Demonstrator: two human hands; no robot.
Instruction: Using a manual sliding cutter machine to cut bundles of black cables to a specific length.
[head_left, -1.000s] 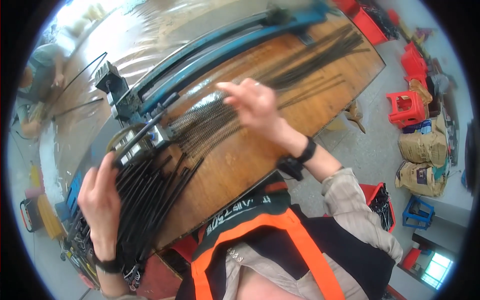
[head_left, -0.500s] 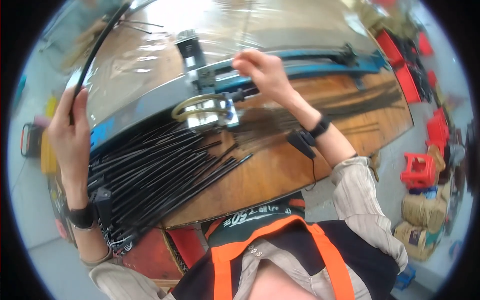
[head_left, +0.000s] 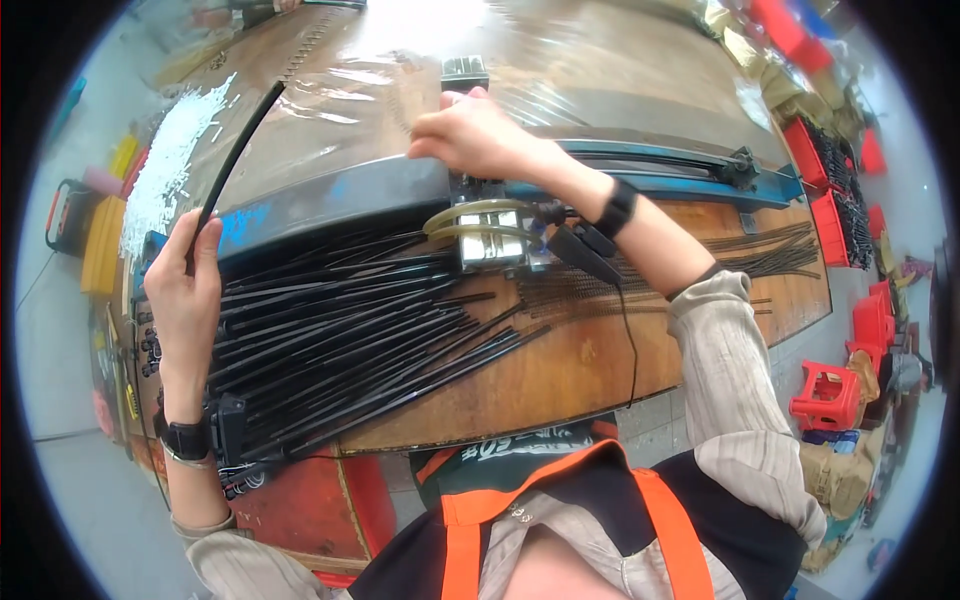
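The left hand (head_left: 183,292) grips a slim, black, bendy tube (head_left: 244,145) that slants up and rightward, while the curled right hand (head_left: 478,136) is over a long blue metal frame (head_left: 680,186), its contents hidden. Many thin black rods (head_left: 350,340) lie on the brown wooden table (head_left: 590,368), left of a silver metal block (head_left: 490,246), and a heap of slim white pieces (head_left: 172,160) lies beyond the left hand.

A beige, finely striped shirt (head_left: 735,360) is worn with its sleeves pushed up, and is overlaid by a black garment (head_left: 745,525) with orange straps (head_left: 672,525) and a dark green panel (head_left: 510,478) marked in white. Black bands (head_left: 616,206) are fastened at both wrists; a thin dark cable (head_left: 633,350) is attached to the right wrist's black box (head_left: 583,254).
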